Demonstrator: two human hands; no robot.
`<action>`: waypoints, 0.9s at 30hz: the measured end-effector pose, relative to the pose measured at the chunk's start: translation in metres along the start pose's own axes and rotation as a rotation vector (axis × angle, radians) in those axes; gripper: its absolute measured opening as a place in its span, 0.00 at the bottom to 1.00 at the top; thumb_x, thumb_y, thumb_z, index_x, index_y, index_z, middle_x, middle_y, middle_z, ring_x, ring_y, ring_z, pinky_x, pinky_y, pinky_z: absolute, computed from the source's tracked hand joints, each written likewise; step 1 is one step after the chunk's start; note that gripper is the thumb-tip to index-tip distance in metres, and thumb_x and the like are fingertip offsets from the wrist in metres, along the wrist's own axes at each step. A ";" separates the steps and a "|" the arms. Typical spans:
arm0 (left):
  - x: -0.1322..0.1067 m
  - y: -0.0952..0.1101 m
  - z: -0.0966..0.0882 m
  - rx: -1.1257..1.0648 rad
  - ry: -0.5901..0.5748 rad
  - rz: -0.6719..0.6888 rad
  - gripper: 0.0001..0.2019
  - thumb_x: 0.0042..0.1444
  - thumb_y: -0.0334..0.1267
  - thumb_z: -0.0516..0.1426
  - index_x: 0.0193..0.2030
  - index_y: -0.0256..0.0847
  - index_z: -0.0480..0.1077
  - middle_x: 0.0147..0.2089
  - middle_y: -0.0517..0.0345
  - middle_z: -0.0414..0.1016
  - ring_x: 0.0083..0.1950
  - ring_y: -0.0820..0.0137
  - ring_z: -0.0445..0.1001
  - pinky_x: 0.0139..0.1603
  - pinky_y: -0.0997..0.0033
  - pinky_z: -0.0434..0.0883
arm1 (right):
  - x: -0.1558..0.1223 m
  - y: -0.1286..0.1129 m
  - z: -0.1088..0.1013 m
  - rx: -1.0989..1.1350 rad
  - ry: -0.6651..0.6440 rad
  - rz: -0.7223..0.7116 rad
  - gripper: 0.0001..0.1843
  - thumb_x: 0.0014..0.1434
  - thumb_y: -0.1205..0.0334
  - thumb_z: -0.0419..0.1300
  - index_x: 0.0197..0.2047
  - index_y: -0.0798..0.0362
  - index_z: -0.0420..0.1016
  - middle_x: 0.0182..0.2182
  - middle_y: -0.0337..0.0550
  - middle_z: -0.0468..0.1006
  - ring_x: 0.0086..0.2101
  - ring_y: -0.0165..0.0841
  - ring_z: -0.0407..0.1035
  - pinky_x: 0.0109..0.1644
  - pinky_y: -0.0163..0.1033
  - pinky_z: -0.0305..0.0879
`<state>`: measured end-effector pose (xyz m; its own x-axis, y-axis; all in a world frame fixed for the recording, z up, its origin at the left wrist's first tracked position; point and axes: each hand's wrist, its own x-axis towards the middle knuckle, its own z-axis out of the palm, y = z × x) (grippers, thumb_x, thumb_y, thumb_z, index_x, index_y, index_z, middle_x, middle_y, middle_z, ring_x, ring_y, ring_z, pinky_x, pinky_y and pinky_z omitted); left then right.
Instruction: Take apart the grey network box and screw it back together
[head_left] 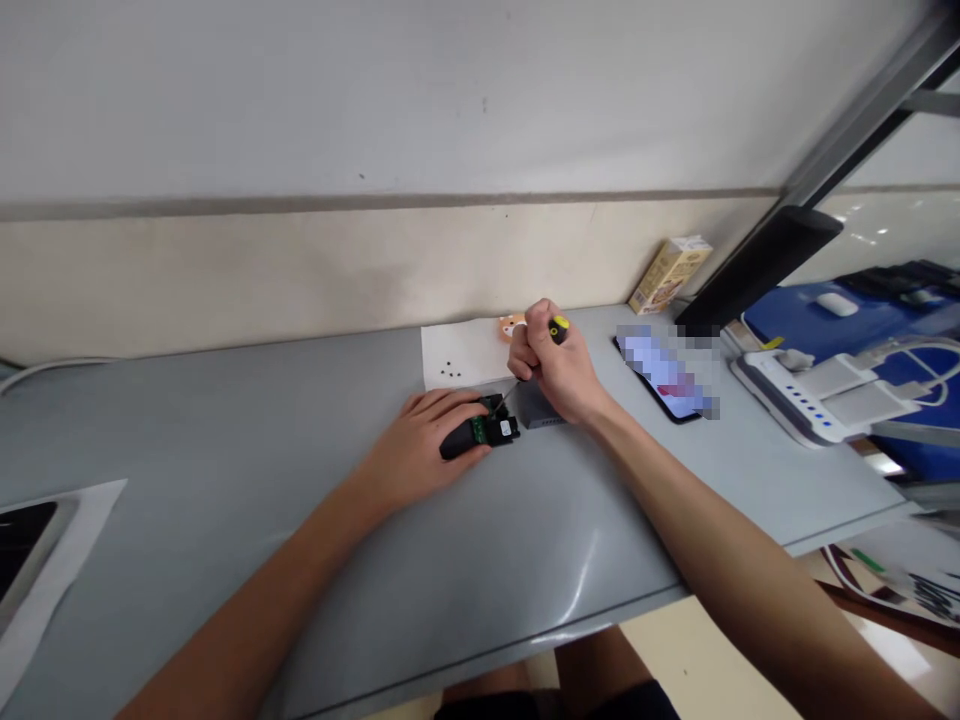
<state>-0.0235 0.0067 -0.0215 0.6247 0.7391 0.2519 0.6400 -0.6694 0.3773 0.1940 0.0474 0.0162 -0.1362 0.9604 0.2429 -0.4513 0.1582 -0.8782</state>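
My left hand [431, 440] is wrapped over a small opened black device [504, 430] and holds it down on the grey table. Part of a green circuit board [480, 428] shows between my fingers and thumb. My right hand [551, 360] is closed in a fist round a screwdriver [559, 329] with a yellow and black handle end. Its thin shaft slants down to the left, and its tip meets the device's top. Beneath my right hand lies a flat dark grey box [538, 408], partly hidden.
Several tiny dark pieces, probably screws, lie on a white sheet [472, 350] with an orange item [511, 327]. To the right are a phone [664, 375], a beige carton [670, 275] and a power strip [802, 400]. A dark-screened device [26, 550] is at left.
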 end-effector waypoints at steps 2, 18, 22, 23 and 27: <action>0.000 0.002 0.000 -0.012 0.008 -0.020 0.17 0.65 0.46 0.62 0.58 0.48 0.72 0.65 0.56 0.75 0.66 0.58 0.70 0.67 0.51 0.65 | 0.001 -0.004 0.002 0.068 -0.025 0.029 0.23 0.64 0.34 0.59 0.42 0.46 0.67 0.21 0.30 0.59 0.22 0.26 0.55 0.27 0.35 0.56; 0.000 0.005 0.004 0.010 0.023 0.008 0.14 0.65 0.42 0.61 0.56 0.48 0.73 0.65 0.54 0.74 0.67 0.57 0.69 0.67 0.50 0.65 | -0.007 -0.004 0.015 0.041 -0.040 0.044 0.28 0.59 0.29 0.61 0.36 0.48 0.69 0.23 0.32 0.59 0.22 0.26 0.55 0.26 0.36 0.56; -0.001 0.003 0.005 0.008 0.035 0.015 0.13 0.65 0.42 0.60 0.56 0.48 0.73 0.65 0.54 0.74 0.67 0.58 0.69 0.67 0.51 0.65 | -0.006 -0.010 0.013 0.144 -0.012 0.101 0.23 0.60 0.36 0.65 0.40 0.48 0.72 0.30 0.36 0.69 0.29 0.29 0.67 0.34 0.38 0.65; -0.001 0.003 0.006 0.003 0.034 0.012 0.13 0.65 0.42 0.61 0.56 0.48 0.73 0.64 0.54 0.74 0.66 0.57 0.69 0.67 0.51 0.65 | -0.006 -0.011 0.011 0.162 -0.001 0.104 0.22 0.59 0.38 0.67 0.39 0.48 0.71 0.32 0.37 0.70 0.31 0.29 0.69 0.36 0.38 0.67; 0.000 0.003 0.006 -0.017 0.020 -0.001 0.13 0.65 0.43 0.62 0.55 0.46 0.73 0.63 0.53 0.75 0.67 0.57 0.69 0.68 0.50 0.65 | -0.005 -0.012 0.005 0.181 0.002 0.107 0.22 0.56 0.49 0.73 0.33 0.49 0.63 0.33 0.35 0.71 0.29 0.27 0.68 0.33 0.36 0.64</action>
<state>-0.0192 0.0040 -0.0254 0.6152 0.7410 0.2690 0.6325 -0.6677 0.3926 0.1957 0.0394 0.0272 -0.1897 0.9701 0.1516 -0.5859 0.0120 -0.8103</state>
